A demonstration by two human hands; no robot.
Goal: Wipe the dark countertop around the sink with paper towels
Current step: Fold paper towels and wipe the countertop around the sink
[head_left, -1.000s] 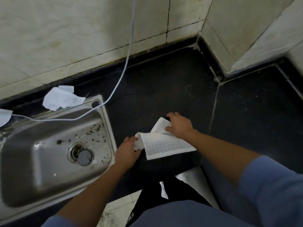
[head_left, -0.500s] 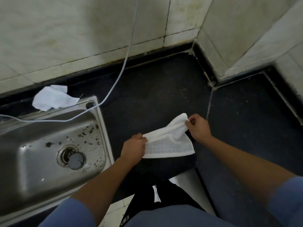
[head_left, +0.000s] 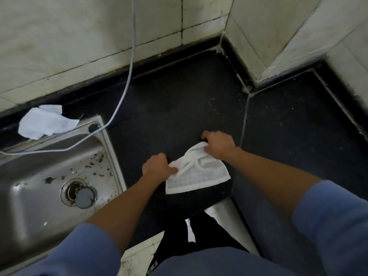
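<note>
Both hands are gripping one towel (head_left: 201, 176) lying on the countertop (head_left: 169, 108) just right of the sink (head_left: 39, 186), near the front edge. The left hand (head_left: 157, 166) is pinching its left corner and the right hand (head_left: 218, 144) is clutching its bunched far end; the fingertips are curling out of sight. The sink's left side is running off the frame. A crumpled towel (head_left: 45, 124) is lying behind the sink, and a cable (head_left: 127, 76) is trailing across it, both ends cut off.
</note>
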